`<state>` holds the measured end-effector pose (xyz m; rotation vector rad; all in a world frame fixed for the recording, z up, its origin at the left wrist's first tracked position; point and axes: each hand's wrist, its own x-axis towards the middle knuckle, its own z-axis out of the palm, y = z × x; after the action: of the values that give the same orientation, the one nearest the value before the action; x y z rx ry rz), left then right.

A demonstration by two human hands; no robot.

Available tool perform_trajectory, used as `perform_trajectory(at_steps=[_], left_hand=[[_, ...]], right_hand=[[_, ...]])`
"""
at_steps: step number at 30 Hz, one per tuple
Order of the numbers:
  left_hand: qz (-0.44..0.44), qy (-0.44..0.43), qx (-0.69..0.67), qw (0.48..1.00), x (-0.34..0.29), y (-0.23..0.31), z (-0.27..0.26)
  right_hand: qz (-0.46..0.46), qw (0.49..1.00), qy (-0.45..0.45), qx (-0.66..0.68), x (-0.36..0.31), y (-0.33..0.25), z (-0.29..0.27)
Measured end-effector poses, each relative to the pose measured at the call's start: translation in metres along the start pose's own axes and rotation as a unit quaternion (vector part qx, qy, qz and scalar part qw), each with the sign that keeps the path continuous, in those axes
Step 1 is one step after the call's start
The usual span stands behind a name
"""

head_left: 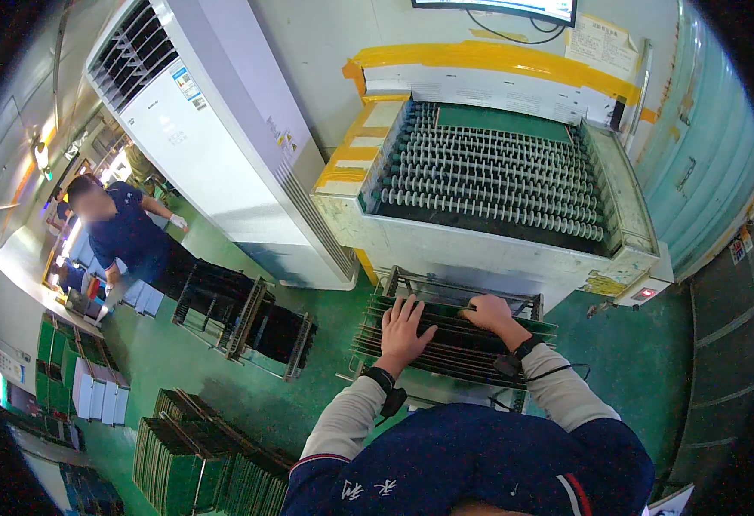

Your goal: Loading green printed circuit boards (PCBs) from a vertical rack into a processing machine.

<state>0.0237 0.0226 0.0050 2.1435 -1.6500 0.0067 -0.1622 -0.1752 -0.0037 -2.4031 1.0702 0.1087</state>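
In front of me stands a metal rack point(542, 304) holding several thin green panels, which look like circuit boards point(454, 359), on edge in rows. My left hand point(404, 332) rests on the panels' top edges at the left, fingers spread and holding nothing. Towards the right side of the rack, my right hand point(490, 315) is closed, its fingers curled over the top edge of a green panel. The fingertips of that hand are partly hidden. Dark bands with cables circle both wrists.
Beyond the rack is a roller conveyor machine point(497, 185), with a green panel point(506, 120) at its far end. A tall white air conditioner point(213, 163) stands left. Another rack point(252, 318) and board stacks point(183, 464) occupy the left floor. A co-worker point(132, 228) stands far left.
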Motion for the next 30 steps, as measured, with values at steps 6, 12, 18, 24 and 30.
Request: perform_trajectory(at_steps=[6,12,18,24,30], left_hand=[[0.002,-0.003,0.003,1.000,0.0010,-0.0008,0.0017],[-0.005,-0.017,0.010,1.000,0.0012,0.0012,-0.0011],[-0.006,-0.017,0.012,1.000,-0.0001,-0.0001,-0.0003],[-0.004,-0.023,0.010,1.000,0.0024,0.0017,-0.0001],[0.002,-0.020,0.013,1.000,0.0066,0.0035,0.0004]], right_hand=[[-0.002,1.000,0.025,0.005,0.0036,0.0059,0.0066],[-0.002,1.000,0.022,-0.005,0.0031,0.0065,0.0066],[0.002,1.000,0.021,-0.004,0.0012,0.0035,0.0051],[0.008,1.000,0.021,-0.004,0.0010,0.0046,0.0029],[0.000,1.000,0.026,0.002,0.0038,0.0104,0.0028]])
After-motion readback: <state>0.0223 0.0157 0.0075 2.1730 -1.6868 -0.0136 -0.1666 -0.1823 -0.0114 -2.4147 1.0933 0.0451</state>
